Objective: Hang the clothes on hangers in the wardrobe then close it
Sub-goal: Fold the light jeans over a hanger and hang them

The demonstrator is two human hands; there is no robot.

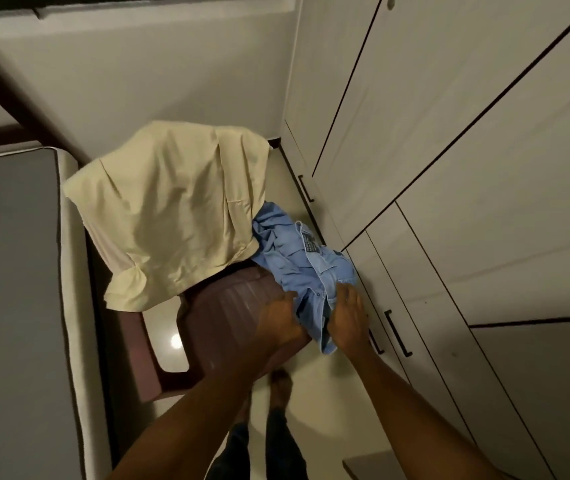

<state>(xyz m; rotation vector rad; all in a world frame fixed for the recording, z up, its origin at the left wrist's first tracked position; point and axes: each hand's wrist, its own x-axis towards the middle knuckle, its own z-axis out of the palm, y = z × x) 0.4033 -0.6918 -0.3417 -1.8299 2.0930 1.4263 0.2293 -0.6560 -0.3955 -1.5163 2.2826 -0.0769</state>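
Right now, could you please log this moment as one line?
both hands gripping blue shirt on chair | cream cloth waiting | wardrobe shut

Only print in view: dark label [309, 244] sewn inside blue garment [294, 258], near collar or waistband edge. Pale lines of text on label, too small and blurred to read. No other text, brand, number or sign legible anywhere: none on cream garment [169, 206], none on wardrobe doors [449, 168].
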